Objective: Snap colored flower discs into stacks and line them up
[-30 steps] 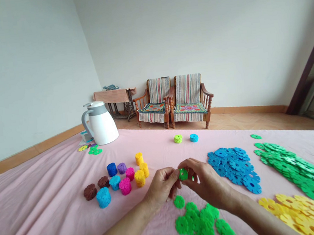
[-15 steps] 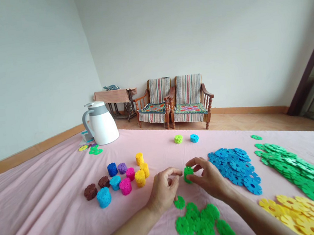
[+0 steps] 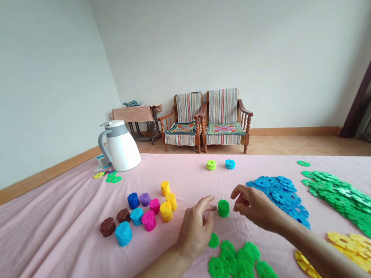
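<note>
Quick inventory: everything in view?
Single stack: one, green, centre
Loose discs: many, green, front
Left stacks: eleven; yellow, brown, light blue, magenta, dark blue, purple; left
Far stacks: two, lime, blue, back
Blue pile, green pile, yellow pile: one each, right
Lone disc: one, green, far right
Jug: one, white, grey, left
Mixed discs: several, yellow, green, purplish, by jug
Small item: one, bluish, by jug
Chairs: two, brown, back wall
Draped table: one, pinkish, beside chairs
Fabric: one, bluish, on table
Frame: one, dark, right edge
Cloth: one, pink, underneath
Left hand, right hand: one each, flanking single stack

Right forearm (image 3: pixel 316 253) partly hides yellow discs (image 3: pixel 365 252); bottom edge crops green discs (image 3: pixel 236 263).
</note>
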